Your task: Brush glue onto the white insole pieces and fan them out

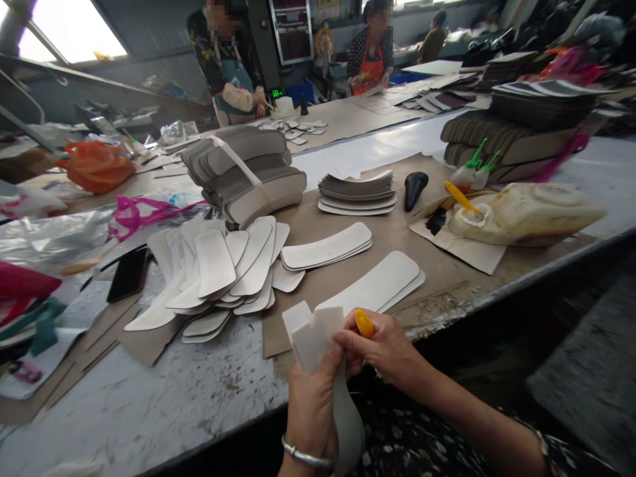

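Near the table's front edge, my left hand is closed round some pale curved pieces, which stick up above the thumb and hang down below the palm. My right hand grips a tool with a yellow handle and touches the right side of the same pieces with its fingertips. The tool's working end is hidden. Just beyond the hands lie flat white curved pieces, with a small stack of similar pieces behind them. A loose heap of white pieces spreads to the left.
Bundled piles stand behind the heap; more stacks stand at the back right. A tilted plastic container lies right, near a black object. A phone lies left. Several people are across the table.
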A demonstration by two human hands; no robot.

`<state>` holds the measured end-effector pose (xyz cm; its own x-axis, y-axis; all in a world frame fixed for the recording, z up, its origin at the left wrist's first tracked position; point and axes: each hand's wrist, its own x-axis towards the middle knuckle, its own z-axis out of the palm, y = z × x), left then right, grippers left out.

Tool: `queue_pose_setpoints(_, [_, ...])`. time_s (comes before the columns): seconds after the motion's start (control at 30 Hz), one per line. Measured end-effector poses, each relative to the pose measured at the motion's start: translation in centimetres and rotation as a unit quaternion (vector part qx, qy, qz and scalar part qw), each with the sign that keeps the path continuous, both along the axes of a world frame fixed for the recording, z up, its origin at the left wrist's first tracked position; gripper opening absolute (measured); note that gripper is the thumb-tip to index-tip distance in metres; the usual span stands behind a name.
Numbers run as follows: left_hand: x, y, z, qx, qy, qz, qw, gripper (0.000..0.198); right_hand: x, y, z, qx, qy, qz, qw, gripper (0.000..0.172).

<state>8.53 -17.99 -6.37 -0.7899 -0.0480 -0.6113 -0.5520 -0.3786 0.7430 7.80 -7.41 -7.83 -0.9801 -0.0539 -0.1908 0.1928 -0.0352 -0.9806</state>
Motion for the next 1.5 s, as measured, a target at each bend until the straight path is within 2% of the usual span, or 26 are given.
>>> queue_pose_setpoints(0.07, [0.0, 0.6, -0.1, 0.002, 0.014, 0.021, 1.0, 0.039, 0.0, 0.1, 0.1, -0.022, -0.017, 0.004, 1.0, 0.022])
queue_pose_setpoints(0.23, [0.0, 1.5, -0.6, -0.002, 0.018, 0.092, 0.996, 0.03, 0.0, 0.6, 0.0, 0.124, 0.094, -0.017, 0.988, 0.027])
queue_pose_setpoints(0.33, [-0.1, 1.6, -0.7, 0.02, 0.025, 0.095, 0.995, 0.028, 0.1, 0.4, -0.2, 0.148, 0.106, -0.031, 0.983, 0.03])
queue_pose_setpoints(0.47, [-0.3, 1.4, -1.1, 0.038, 0.009, 0.084, 0.996, 0.03, 0.1, 0.0, -0.6, 0.09, 0.048, -0.049, 0.994, 0.03])
queue_pose_setpoints(0.57, [0.0, 1.0, -1.8, 0.046, -0.014, 0.075, 0.996, 0.036, -0.3, 0.8, -0.7, 0.088, 0.029, -0.111, 0.99, 0.03])
queue_pose_setpoints(0.63, [0.4, 0.5, -2.3, 0.033, -0.038, 0.069, 0.996, 0.04, -0.7, 2.2, -0.5, 0.049, 0.006, -0.173, 0.984, 0.027])
queue_pose_setpoints(0.7, [1.1, -0.1, -2.9, 0.017, -0.062, 0.065, 0.996, 0.042, -1.2, 4.1, -0.1, -0.032, -0.021, -0.214, 0.976, 0.022])
queue_pose_setpoints(0.77, [1.5, -0.9, -3.4, 0.006, -0.077, 0.057, 0.995, 0.04, -1.5, 6.2, 0.6, -0.098, -0.034, -0.232, 0.967, 0.019])
queue_pose_setpoints(0.83, [1.6, -1.8, -3.7, -0.007, -0.072, 0.044, 0.996, 0.036, -1.6, 8.2, 1.6, -0.116, -0.039, -0.223, 0.967, 0.019])
queue_pose_setpoints(0.93, [0.8, -3.0, -3.9, -0.022, -0.025, 0.041, 0.999, 0.036, -1.6, 10.6, 3.5, -0.064, -0.062, -0.141, 0.986, 0.023])
queue_pose_setpoints(0.97, [0.3, -3.3, -4.0, -0.022, -0.013, 0.04, 0.999, 0.036, -1.8, 11.1, 4.0, -0.014, -0.075, -0.1, 0.992, 0.024])
queue_pose_setpoints(1.03, [-0.9, -3.6, -4.1, -0.013, -0.007, 0.026, 1.0, 0.037, -2.3, 11.1, 4.9, 0.142, -0.084, -0.001, 0.986, 0.026])
queue_pose_setpoints(1.07, [-1.5, -3.5, -4.2, -0.005, -0.011, 0.009, 1.0, 0.038, -2.8, 10.6, 5.1, 0.235, -0.071, 0.058, 0.968, 0.027])
queue_pose_setpoints(1.13, [-2.5, -3.2, -4.5, 0.005, -0.025, -0.022, 0.999, 0.041, -4.1, 9.0, 5.1, 0.398, -0.022, 0.19, 0.897, 0.027])
queue_pose_setpoints(1.2, [-3.3, -2.8, -4.9, -0.003, -0.033, -0.033, 0.999, 0.042, -5.6, 6.9, 4.6, 0.481, 0.02, 0.295, 0.826, 0.022])
queue_pose_setpoints(1.27, [-3.8, -2.6, -5.4, -0.022, -0.034, -0.039, 0.998, 0.04, -7.1, 5.0, 3.9, 0.508, 0.029, 0.352, 0.786, 0.022])
queue_pose_setpoints(1.37, [-4.1, -2.6, -5.9, -0.041, -0.033, -0.065, 0.997, 0.033, -9.0, 3.1, 2.8, 0.529, 0.021, 0.391, 0.753, 0.028])
queue_pose_setpoints(1.5, [-4.5, -2.9, -5.8, -0.047, -0.047, -0.084, 0.994, 0.03, -10.5, 1.8, 1.8, 0.544, 0.036, 0.441, 0.713, 0.028])
